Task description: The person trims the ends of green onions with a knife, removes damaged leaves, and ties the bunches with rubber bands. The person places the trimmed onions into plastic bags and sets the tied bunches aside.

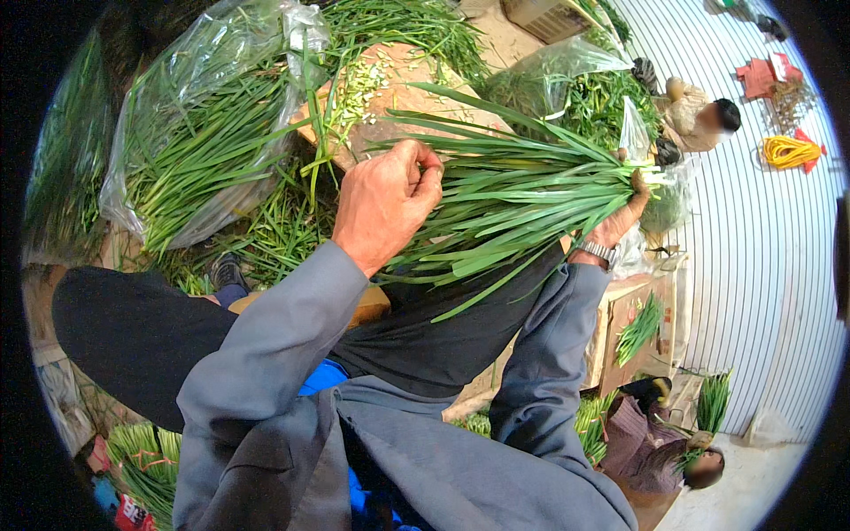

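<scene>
My right hand (614,222), with a metal-band watch (595,251) at the wrist, grips a bunch of long green garlic chives (524,192) near its pale cut ends. The flat leaves fan out leftward above my black-clad lap. My left hand (388,202) hovers by the leaf tips, thumb against curled index finger; nothing shows between them. Beyond it stands a wooden board (398,126) strewn with chopped pale stem bits (358,89). A clear plastic bag (199,226) of loose green leaves (206,152) lies to the left.
Leaf scraps (285,226) cover the floor ahead. Another filled plastic bag (564,79) stands at upper right. One person (690,119) sits beyond it, another person (647,431) at lower right. Tied green bundles (143,458) lie at lower left. A ribbed metal wall (737,265) runs along the right.
</scene>
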Demonstrator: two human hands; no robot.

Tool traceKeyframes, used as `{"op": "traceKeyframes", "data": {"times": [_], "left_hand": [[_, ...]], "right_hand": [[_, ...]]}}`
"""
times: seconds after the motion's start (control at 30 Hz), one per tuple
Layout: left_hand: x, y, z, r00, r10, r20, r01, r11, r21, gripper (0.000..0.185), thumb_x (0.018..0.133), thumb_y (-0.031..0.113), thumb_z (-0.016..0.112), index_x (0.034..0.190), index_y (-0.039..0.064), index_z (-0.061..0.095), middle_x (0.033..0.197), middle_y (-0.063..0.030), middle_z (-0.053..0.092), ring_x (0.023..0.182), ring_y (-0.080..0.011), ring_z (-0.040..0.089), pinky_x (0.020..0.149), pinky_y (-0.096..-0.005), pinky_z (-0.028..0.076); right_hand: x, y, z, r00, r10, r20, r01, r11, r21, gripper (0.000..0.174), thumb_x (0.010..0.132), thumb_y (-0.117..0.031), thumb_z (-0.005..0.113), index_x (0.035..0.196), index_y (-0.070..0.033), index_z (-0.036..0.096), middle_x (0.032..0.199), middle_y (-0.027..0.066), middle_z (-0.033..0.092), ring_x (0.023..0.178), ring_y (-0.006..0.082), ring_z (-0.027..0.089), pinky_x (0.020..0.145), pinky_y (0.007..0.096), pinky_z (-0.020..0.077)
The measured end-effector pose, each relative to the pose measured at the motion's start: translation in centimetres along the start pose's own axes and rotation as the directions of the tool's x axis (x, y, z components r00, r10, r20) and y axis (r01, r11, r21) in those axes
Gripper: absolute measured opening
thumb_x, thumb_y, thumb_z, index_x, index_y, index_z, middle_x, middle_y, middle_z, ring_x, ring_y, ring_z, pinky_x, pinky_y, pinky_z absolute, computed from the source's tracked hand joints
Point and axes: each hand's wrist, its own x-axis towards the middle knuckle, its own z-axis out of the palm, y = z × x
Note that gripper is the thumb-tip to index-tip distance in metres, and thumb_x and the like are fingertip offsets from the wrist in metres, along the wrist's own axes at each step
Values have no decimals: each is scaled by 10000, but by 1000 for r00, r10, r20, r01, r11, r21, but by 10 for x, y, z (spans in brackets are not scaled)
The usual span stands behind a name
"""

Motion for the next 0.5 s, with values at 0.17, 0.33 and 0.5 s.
{"op": "traceKeyframes", "data": {"times": [0.17,0.33,0.5], "left_hand": [[0,-10,14,988,-151,5,151,983,-101,157,920,169,678,964,20,658,676,-114,638,607,-253,643,612,-406,504],[8,-25,-3,961,-225,-158,191,960,-207,200,959,188,636,1007,-5,654,732,-105,661,627,-216,614,617,-369,494],[7,-4,-27,965,246,-89,-244,969,27,160,957,168,692,977,11,714,878,-112,698,802,-223,663,728,-352,523]], "right_hand": [[1,0,0,1000,-19,-8,19,1000,15,398,894,-308,700,1177,-33,643,1076,105,680,1020,268,643,945,439,537],[1,1,-3,999,-1,37,-3,996,93,408,906,-311,679,1188,-19,645,1081,117,678,1004,271,649,929,441,548],[-1,4,3,1000,-12,-8,13,1000,27,428,910,-325,675,1197,-8,650,1090,128,691,1012,279,660,924,447,559]]}}
